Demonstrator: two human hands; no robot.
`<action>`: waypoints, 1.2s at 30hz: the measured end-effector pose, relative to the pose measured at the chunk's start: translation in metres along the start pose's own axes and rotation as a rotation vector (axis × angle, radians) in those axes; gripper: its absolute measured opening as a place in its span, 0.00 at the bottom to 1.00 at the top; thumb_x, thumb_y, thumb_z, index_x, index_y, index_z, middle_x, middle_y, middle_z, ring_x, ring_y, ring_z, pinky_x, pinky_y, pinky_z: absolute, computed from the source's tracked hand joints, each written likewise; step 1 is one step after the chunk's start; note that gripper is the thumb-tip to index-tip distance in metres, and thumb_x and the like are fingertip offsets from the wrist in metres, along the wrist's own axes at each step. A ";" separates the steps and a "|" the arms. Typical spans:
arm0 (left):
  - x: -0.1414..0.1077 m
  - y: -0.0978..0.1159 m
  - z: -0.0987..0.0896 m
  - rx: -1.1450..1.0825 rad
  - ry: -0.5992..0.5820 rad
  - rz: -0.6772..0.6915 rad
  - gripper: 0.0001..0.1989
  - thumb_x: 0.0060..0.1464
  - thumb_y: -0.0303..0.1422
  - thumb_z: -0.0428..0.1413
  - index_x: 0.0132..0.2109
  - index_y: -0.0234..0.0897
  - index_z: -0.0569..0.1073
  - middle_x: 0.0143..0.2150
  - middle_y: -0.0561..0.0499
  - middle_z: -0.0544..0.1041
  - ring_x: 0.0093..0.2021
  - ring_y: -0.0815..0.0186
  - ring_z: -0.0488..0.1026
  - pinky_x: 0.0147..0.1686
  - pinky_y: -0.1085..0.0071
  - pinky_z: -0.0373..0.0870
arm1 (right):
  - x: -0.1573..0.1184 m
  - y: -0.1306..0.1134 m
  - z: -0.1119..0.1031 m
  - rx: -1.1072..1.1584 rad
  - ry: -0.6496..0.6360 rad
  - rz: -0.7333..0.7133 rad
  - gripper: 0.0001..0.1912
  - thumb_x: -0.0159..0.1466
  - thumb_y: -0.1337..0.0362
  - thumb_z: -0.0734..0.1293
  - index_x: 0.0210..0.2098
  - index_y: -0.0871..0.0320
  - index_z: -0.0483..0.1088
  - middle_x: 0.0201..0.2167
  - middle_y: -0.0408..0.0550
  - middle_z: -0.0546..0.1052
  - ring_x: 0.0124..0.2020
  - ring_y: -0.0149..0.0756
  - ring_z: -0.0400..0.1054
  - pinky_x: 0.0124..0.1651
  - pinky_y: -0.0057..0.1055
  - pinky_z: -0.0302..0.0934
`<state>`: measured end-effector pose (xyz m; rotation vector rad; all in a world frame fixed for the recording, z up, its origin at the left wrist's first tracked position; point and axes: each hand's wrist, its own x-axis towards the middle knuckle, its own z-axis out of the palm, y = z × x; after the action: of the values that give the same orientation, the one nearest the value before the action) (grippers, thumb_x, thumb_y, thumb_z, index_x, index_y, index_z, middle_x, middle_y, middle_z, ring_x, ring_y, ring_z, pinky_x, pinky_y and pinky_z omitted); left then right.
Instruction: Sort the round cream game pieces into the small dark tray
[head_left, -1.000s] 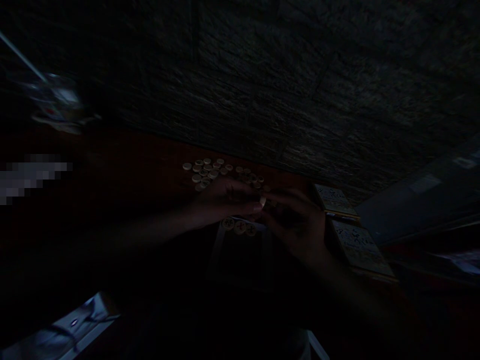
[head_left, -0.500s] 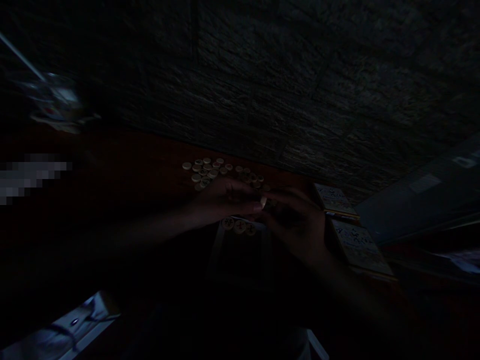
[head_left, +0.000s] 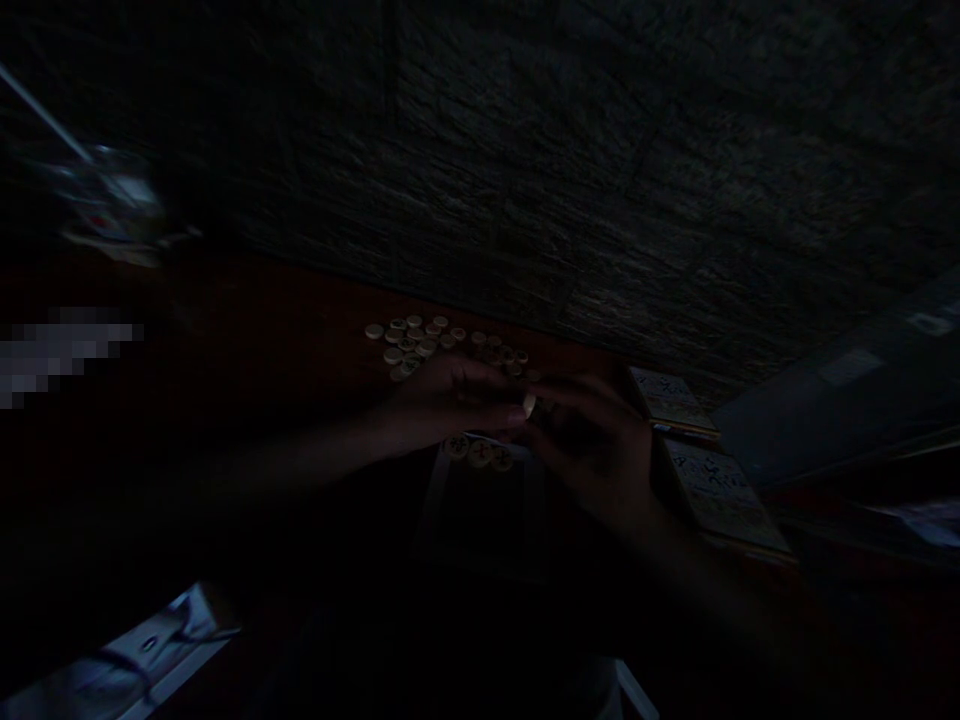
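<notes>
The view is very dark. My left hand (head_left: pixel 450 402) reaches in from the left, its fingers closed at a small pale round piece (head_left: pixel 529 405). My right hand (head_left: pixel 600 440) is curled around the same piece from the right, fingers and thumb on either side of it. Several pale round pieces (head_left: pixel 426 347) lie behind my hands, some with characters on top. Three marked discs (head_left: pixel 481 453) sit in a row just below my hands, at the top edge of a dim flat frame or tray (head_left: pixel 537 510). The palms are in shadow.
Two flat printed boxes (head_left: pixel 667 397) (head_left: pixel 716 490) lie right of my right hand. A stone-textured wall (head_left: pixel 525 200) rises behind the reddish table (head_left: pixel 262 310). At the far left stands a clear container (head_left: pixel 127 200) with a stick. A power strip (head_left: pixel 150 645) is at the lower left.
The small piece between my hands has shifted and tilted very slightly. Otherwise both hands and the discs stay in nearly the same places.
</notes>
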<state>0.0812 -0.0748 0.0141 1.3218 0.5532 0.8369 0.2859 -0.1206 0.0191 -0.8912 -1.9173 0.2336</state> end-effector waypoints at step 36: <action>0.000 0.001 0.000 0.050 0.009 0.038 0.10 0.51 0.31 0.70 0.41 0.33 0.83 0.38 0.47 0.85 0.36 0.67 0.83 0.39 0.75 0.80 | 0.002 -0.003 -0.001 -0.036 0.014 0.016 0.17 0.59 0.68 0.77 0.47 0.48 0.79 0.43 0.46 0.79 0.42 0.39 0.75 0.42 0.36 0.71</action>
<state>0.0811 -0.0750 0.0156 1.3791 0.5604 0.8651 0.2847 -0.1211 0.0223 -0.9299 -1.9073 0.2021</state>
